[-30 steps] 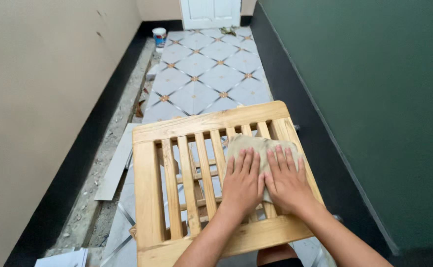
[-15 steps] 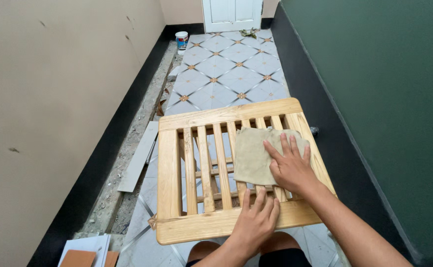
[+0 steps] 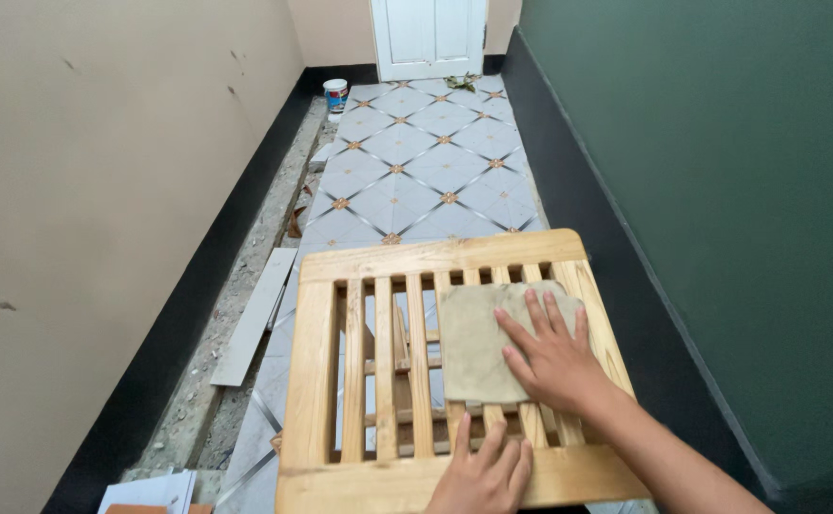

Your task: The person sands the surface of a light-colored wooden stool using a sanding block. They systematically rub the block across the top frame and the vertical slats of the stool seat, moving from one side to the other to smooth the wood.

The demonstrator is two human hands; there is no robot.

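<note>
A slatted wooden panel (image 3: 354, 362) of pale wood lies flat in front of me above a tiled floor. On its right half rests a grey-beige sheet of sandpaper (image 3: 473, 338). My right hand (image 3: 554, 352) presses flat on that sheet, fingers spread and pointing away from me. My left hand (image 3: 483, 471) rests on the panel's near rail, fingers laid over the wood, steadying it.
A narrow corridor runs ahead with patterned grey floor tiles (image 3: 416, 162), a beige wall on the left and a dark green wall on the right. A loose tile strip (image 3: 254, 314) lies by a rough concrete gutter. A small paint bucket (image 3: 336, 94) stands near a white door (image 3: 431, 33).
My left hand came off the sandpaper and dropped back to the panel's near rail. My right hand stays on the sheet and has shifted slightly. The view has tilted up along the corridor.
</note>
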